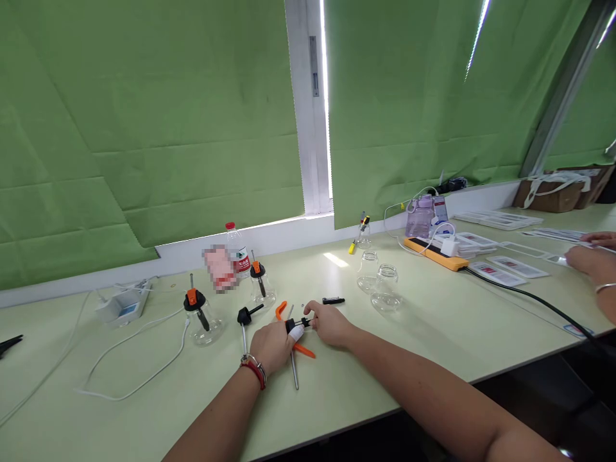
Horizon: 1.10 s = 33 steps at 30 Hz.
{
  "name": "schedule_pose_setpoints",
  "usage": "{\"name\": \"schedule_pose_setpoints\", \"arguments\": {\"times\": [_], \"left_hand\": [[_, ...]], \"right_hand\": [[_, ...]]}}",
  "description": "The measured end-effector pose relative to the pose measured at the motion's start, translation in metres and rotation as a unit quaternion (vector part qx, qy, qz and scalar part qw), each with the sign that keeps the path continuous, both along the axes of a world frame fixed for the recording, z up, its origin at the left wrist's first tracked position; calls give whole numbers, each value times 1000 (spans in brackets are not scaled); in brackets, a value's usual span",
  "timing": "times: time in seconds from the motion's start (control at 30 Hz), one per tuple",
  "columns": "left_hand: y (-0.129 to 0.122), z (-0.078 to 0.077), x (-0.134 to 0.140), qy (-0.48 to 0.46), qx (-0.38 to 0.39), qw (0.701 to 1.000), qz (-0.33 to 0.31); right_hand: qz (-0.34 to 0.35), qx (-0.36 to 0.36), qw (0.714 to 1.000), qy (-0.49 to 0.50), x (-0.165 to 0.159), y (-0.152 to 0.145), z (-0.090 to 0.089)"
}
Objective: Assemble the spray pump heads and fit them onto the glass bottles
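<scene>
My left hand (272, 345) is closed around a small black plastic part (290, 326), its thumb wrapped in white. My right hand (331, 325) pinches the other end of the same part, where thin metal shows between the hands. Around and partly under them lie orange curved handles (305, 351) and a straight metal rod (294, 375); whether these join the held part is hidden. Just left of my left hand is a black cap with a spout and metal stem (244, 316). Beyond my right hand lies a short black cylinder with white print (333, 300).
Two glass jars with black-and-orange tops (205, 327) (262, 292) stand left. Two open glass jars (386, 292) (368, 276) stand right. An orange power strip (436, 254), papers (498, 274) and a white cable (129, 393) lie on the table (409, 359). Another person's hand (590, 263) is far right.
</scene>
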State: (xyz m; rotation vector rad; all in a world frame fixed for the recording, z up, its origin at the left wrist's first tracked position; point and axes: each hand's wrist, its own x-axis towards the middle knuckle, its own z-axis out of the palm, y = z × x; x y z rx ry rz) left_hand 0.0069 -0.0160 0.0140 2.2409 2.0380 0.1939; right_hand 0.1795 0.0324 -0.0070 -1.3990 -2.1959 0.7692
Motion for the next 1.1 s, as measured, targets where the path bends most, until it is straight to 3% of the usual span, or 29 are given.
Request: {"name": "schedule_pose_setpoints", "arguments": {"times": [0.27, 0.43, 0.73, 1.1], "left_hand": [[-1, -2, -1, -9, 5, 1000, 29], [-2, -2, -3, -26, 6, 999, 38], [-4, 0, -5, -39, 1, 998, 43], [-4, 0, -7, -36, -2, 999, 32]], "right_hand": [[9, -42, 997, 64, 7, 9, -10], [25, -87, 989, 119, 26, 15, -6], [-87, -80, 983, 140, 69, 32, 0], [-142, -19, 984, 102, 64, 32, 3]]}}
